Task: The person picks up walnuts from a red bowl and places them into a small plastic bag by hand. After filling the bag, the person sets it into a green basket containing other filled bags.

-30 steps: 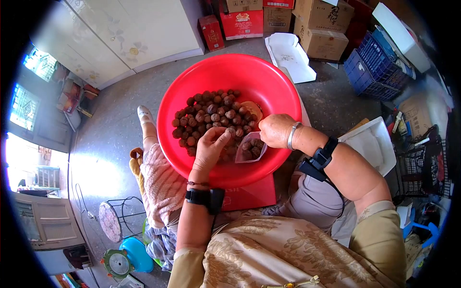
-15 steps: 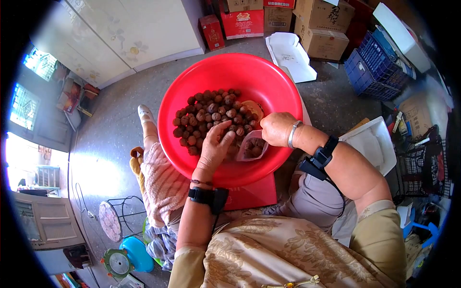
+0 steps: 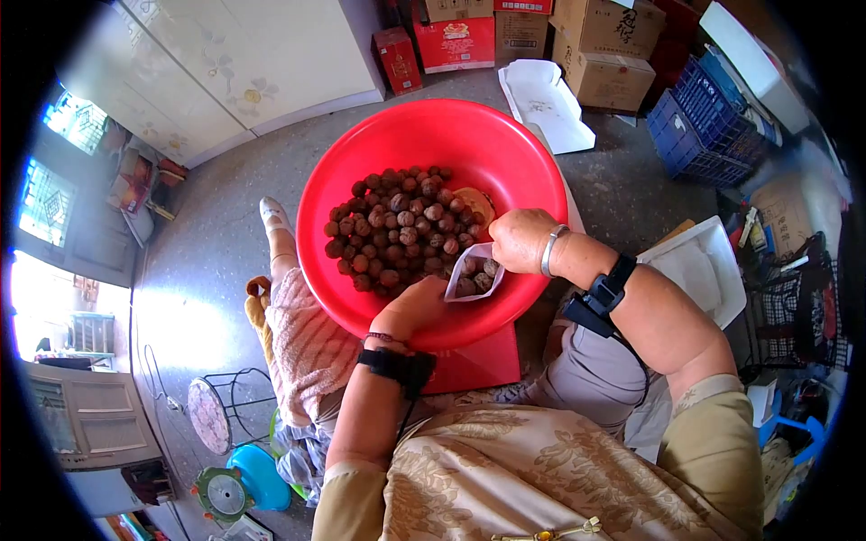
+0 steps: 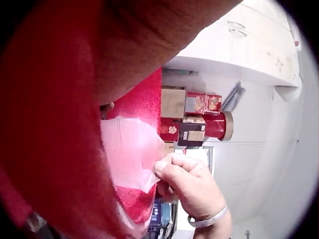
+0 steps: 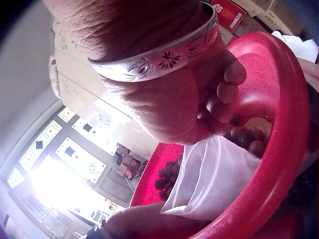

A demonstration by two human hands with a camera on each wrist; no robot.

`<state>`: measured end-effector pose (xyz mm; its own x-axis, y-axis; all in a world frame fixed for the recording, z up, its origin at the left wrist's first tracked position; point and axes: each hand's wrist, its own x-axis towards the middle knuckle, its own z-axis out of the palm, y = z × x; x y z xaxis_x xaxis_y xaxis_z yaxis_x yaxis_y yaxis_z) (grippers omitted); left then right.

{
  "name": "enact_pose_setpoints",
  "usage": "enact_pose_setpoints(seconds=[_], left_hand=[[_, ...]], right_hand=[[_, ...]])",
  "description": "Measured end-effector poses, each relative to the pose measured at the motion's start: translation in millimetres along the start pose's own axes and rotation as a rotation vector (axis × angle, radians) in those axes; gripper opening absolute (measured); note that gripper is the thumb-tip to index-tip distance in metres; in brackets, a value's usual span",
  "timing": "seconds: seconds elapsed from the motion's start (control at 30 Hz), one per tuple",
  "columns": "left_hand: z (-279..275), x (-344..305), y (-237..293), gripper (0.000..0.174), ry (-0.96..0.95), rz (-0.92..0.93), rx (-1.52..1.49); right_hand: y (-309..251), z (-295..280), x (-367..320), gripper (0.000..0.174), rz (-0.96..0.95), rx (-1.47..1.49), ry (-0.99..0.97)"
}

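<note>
A wide red plastic basin (image 3: 519, 149) holds a heap of brown walnuts (image 3: 397, 219), with a tan disc-like piece (image 3: 476, 206) at the heap's right side. My right hand (image 3: 523, 242) pinches the top edge of a whitish see-through plastic bag (image 5: 209, 184) and keeps its mouth spread. Several walnuts (image 3: 483, 281) lie inside the bag. My left hand (image 3: 417, 307) is low in the basin, right against the bag's left side. Its fingers are hidden behind the bag, so I cannot tell how they are bent.
Beneath the basin shows a red box (image 3: 478, 362). White foam trays (image 3: 550, 108) lie beyond and to the right. Cardboard cartons (image 3: 613, 81) and blue crates (image 3: 704, 126) stand at the back right. A round-topped stool (image 3: 209, 415) is at the left.
My left hand has moved down from over the walnuts to beside the bag, and its fingers have gone out of sight. The bag's mouth stands wider. My right hand has hardly moved.
</note>
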<state>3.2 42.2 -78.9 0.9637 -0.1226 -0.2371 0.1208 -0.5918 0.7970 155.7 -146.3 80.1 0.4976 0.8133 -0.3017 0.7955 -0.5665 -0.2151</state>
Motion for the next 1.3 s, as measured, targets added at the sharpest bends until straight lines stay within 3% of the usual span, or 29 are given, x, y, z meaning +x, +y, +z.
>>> enact_pose_setpoints(seconds=[0.1, 0.33, 0.43, 0.53, 0.6, 0.63, 0.7, 0.73, 0.8, 0.87, 0.93, 1.0, 1.07, 1.3], left_hand=[[7, 6, -20, 0.025, 0.022, 0.072, 0.182], [9, 2, -21, 0.025, 0.010, 0.031, 0.188], [10, 4, -34, 0.026, 0.033, 0.083, 0.416], [0, -2, -19, 0.026, -0.031, -0.046, 0.523], [-12, -13, 7, 0.029, 0.117, -0.260, 0.310], [-14, -13, 8, 0.029, 0.116, -0.259, 0.310], [-20, -10, 10, 0.031, 0.459, -0.204, 0.358], [-24, -10, 20, 0.031, 0.459, -0.203, 0.357], [-33, -8, 46, 0.033, 0.664, -0.269, -0.216], [-40, -8, 52, 0.030, 0.642, -0.229, -0.384], [-44, -16, 66, 0.023, 0.602, -0.127, -0.748], [-46, -18, 69, 0.023, 0.574, -0.150, -0.792], [-47, -20, 76, 0.025, 0.525, -0.029, -0.749], [-48, -27, 90, 0.033, 0.326, 0.104, -0.902]], right_hand=[[1, 2, 0, 0.026, -0.006, 0.008, 0.014], [0, 1, -1, 0.026, -0.004, -0.001, 0.018], [1, 2, 0, 0.026, -0.006, -0.004, 0.018], [2, 3, 0, 0.025, -0.008, -0.004, 0.017], [1, 0, -1, 0.025, -0.006, -0.006, 0.017], [-2, -4, -2, 0.026, 0.018, -0.005, -0.015], [-3, -6, -3, 0.027, 0.044, -0.005, -0.047], [-3, -6, -2, 0.028, 0.042, -0.001, -0.042], [-2, -4, -1, 0.028, 0.038, 0.004, -0.037], [-1, -2, 0, 0.028, 0.036, 0.003, -0.030], [-1, -3, -1, 0.028, 0.033, 0.014, -0.034], [-3, -5, -2, 0.028, 0.031, 0.025, -0.038], [-4, -7, -3, 0.027, 0.030, 0.024, -0.036], [0, 2, -1, 0.025, 0.009, 0.010, 0.011]])
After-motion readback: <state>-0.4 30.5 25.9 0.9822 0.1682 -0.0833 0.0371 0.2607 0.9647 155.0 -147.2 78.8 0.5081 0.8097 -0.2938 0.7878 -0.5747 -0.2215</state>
